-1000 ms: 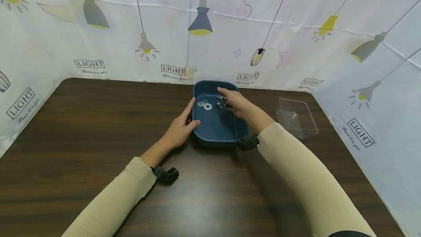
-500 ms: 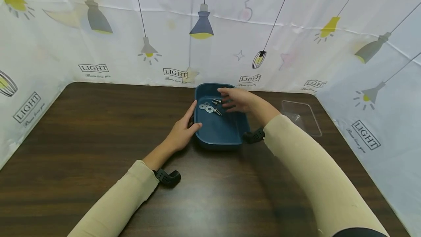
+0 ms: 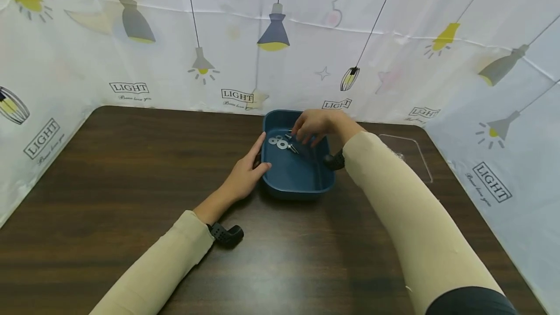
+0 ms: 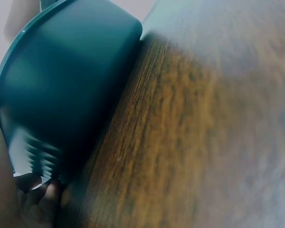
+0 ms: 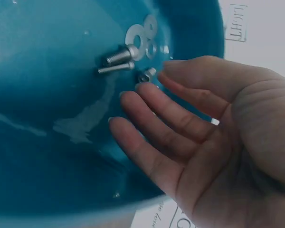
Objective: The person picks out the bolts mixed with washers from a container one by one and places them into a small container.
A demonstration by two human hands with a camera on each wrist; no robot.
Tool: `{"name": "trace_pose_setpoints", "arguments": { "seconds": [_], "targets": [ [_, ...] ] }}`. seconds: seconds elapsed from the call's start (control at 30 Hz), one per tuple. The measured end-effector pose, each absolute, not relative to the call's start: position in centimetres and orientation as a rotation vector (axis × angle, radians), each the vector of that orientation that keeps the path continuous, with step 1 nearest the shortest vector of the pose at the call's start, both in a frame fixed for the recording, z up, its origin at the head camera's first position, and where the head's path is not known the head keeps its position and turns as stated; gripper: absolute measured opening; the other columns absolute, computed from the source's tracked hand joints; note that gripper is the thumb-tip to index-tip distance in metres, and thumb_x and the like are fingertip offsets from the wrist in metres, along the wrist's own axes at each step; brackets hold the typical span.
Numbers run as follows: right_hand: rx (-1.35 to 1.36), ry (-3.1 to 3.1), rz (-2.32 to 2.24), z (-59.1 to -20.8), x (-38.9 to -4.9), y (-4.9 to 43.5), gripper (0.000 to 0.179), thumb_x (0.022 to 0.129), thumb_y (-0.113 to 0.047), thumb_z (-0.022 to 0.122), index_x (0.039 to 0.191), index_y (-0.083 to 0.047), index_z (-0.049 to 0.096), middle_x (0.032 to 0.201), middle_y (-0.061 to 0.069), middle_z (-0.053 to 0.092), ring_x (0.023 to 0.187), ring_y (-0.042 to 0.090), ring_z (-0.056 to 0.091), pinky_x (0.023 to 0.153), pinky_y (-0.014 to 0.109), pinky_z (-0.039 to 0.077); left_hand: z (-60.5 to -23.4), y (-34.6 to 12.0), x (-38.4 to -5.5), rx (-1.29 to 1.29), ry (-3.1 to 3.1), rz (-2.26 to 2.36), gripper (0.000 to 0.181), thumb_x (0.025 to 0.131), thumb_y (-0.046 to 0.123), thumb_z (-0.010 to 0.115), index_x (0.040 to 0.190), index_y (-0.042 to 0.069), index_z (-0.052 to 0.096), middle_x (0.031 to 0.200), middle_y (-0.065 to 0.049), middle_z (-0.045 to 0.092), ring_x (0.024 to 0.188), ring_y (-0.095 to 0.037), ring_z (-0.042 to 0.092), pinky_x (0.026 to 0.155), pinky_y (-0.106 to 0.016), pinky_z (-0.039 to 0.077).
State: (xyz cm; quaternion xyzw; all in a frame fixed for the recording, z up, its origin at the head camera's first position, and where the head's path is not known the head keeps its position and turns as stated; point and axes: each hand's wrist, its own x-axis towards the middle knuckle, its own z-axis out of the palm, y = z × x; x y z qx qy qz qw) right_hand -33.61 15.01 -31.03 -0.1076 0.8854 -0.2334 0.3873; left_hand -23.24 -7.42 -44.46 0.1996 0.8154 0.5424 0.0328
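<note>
A blue plastic bin (image 3: 294,174) sits at the back of the table. My left hand (image 3: 243,174) holds its left side, with the thumb at the rim and the other fingers along the outer wall. Inside lie several flat washers (image 3: 282,145) and metal bolts (image 3: 292,149), grouped toward the back left. My right hand (image 3: 316,124) reaches in over the back right, its fingers bent loosely downward. In the right wrist view, a short bolt (image 5: 146,75) lies close to the thumb and index fingertips; nothing is visibly gripped. The right hand hides part of the bin's back.
On the right of the dark wooden table (image 3: 131,183) lies a clear plastic container (image 3: 422,157), partly covered by the right sleeve. A white curtain printed with lamps (image 3: 183,23) hangs right behind the table and along its sides.
My right hand lifted off the bolts, its fingers straightened, then they bent down again over the bin. Some bolts have shifted left, close to the washers. The left hand keeps its hold.
</note>
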Motion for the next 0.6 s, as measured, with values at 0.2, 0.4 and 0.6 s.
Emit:
{"name": "trace_pose_setpoints", "arguments": {
  "seconds": [0.2, 0.4, 0.6],
  "targets": [
    [-0.309, 2.29, -0.5, -31.6, -34.1, 13.6, 0.04, 0.101, -0.008, 0.054, 0.142, -0.005, 0.055, 0.14, 0.019, 0.058, 0.129, 0.035, 0.059, 0.103, 0.046, 0.054, -44.3, -7.4, -23.3, 0.611, 2.502, 1.677, 0.076, 0.099, 0.031, 0.051, 0.162, 0.042, 0.009, 0.166, -0.01, 0.031, 0.146, -0.029, 0.045, 0.115, -0.052, 0.041],
    [-0.349, 2.421, -0.464, -32.5, -34.4, 13.4, 0.044, 0.101, -0.007, 0.055, 0.144, -0.001, 0.053, 0.139, 0.022, 0.058, 0.127, 0.037, 0.058, 0.103, 0.045, 0.053, -44.5, -7.3, -23.3, 0.63, 2.464, 1.699, 0.077, 0.1, 0.028, 0.051, 0.164, 0.034, 0.01, 0.166, -0.012, 0.032, 0.143, -0.029, 0.048, 0.113, -0.052, 0.043],
    [-0.362, 2.446, -0.446, -33.0, -34.8, 13.6, 0.047, 0.1, -0.007, 0.055, 0.145, 0.001, 0.051, 0.139, 0.023, 0.057, 0.129, 0.037, 0.057, 0.104, 0.045, 0.053, -44.5, -7.5, -23.4, 0.62, 2.474, 1.703, 0.076, 0.1, 0.027, 0.051, 0.161, 0.046, 0.009, 0.165, -0.012, 0.035, 0.142, -0.027, 0.05, 0.113, -0.05, 0.044]
  ]
}}
